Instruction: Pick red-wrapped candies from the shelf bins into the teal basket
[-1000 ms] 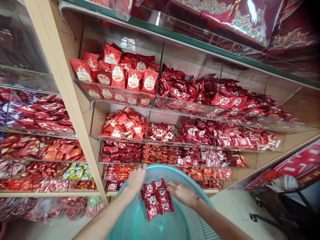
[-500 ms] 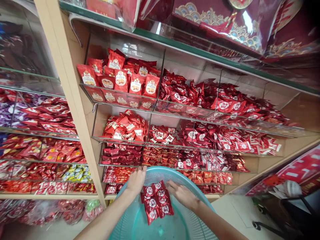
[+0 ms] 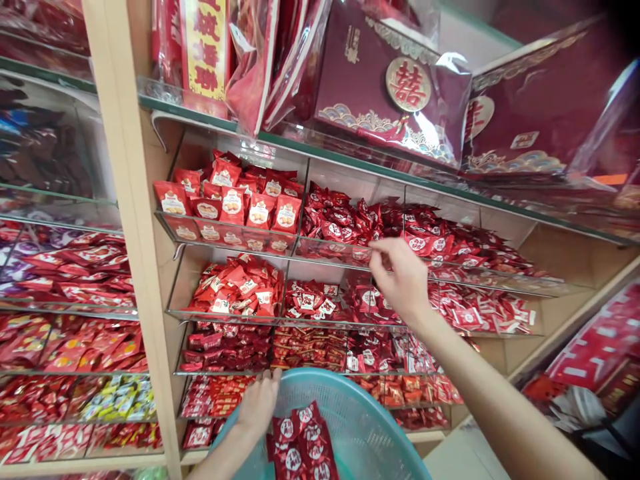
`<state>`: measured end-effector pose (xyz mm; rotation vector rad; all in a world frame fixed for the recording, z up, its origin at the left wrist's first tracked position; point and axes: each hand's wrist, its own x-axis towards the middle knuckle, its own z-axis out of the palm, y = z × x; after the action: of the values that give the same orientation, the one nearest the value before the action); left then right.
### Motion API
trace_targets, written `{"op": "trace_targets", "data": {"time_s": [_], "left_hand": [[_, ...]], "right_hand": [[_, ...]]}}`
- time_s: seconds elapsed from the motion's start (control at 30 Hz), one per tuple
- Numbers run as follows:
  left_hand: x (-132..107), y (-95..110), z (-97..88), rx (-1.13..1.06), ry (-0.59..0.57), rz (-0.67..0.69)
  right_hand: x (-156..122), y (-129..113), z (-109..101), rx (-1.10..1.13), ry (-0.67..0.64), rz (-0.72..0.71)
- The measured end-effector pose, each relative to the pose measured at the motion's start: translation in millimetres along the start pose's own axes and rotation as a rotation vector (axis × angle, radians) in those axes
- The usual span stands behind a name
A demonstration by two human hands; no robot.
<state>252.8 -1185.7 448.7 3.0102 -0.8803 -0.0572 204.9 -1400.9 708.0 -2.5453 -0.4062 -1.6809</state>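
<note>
Left hand (image 3: 257, 403): fingers closed over the rim of the basket (image 3: 375, 430), in which red packets (image 3: 315, 447) lie. Right hand (image 3: 403, 277): fingers half-curled, thumb apart, apparently empty, before the shelved sachets (image 3: 337, 223).

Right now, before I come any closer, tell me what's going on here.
A person is handling red candy packets at a shelf. Their left hand grips the rim of a teal basket, in which some red packets lie. Their right hand is up in front of the shelf, near a heap of dark red packets; whether it touches anything there is hard to tell.
</note>
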Motion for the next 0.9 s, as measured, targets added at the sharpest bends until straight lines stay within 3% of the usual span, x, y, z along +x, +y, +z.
{"op": "trace_targets", "data": {"time_s": [0.07, 0.13, 0.23, 0.3, 0.4, 0.57, 0.67, 0.77, 0.9], "left_hand": [[-0.1, -0.7, 0.6, 0.004, 0.007, -0.009], [-0.2, -1.0, 1.3, 0.011, 0.01, -0.023], [-0.5, -0.7, 1.0, 0.009, 0.001, -0.028], [-0.8, -0.2, -0.2, -0.009, -0.005, -0.02], [-0.5, 0.8, -1.4, -0.032, -0.011, -0.012], [2.8, 1.8, 3.4, -0.017, 0.001, -0.017], [4.0, 1.5, 5.8, -0.018, -0.004, -0.012], [2.8, 1.1, 4.1, -0.025, -0.009, -0.004], [0.9, 2.1, 0.3, -0.028, -0.007, 0.003]], "right_hand": [[30.4, 11.7, -2.9, -0.098, -0.022, 0.15], [50.0, 22.5, -1.4, -0.188, -0.13, 0.281], [61.1, 34.7, 6.6, -0.271, -0.285, 0.397], [61.1, 40.3, 12.8, -0.281, -0.322, 0.434], [58.9, 47.4, 19.3, -0.245, -0.291, 0.47], [57.7, 52.8, 13.5, -0.031, -0.114, 0.54], [50.0, 42.0, -0.9, 0.245, 0.003, 0.593], [28.2, 16.6, -17.3, 0.497, 0.065, 0.6], [-24.3, -23.9, -22.7, 0.687, -0.126, 0.697]]}}
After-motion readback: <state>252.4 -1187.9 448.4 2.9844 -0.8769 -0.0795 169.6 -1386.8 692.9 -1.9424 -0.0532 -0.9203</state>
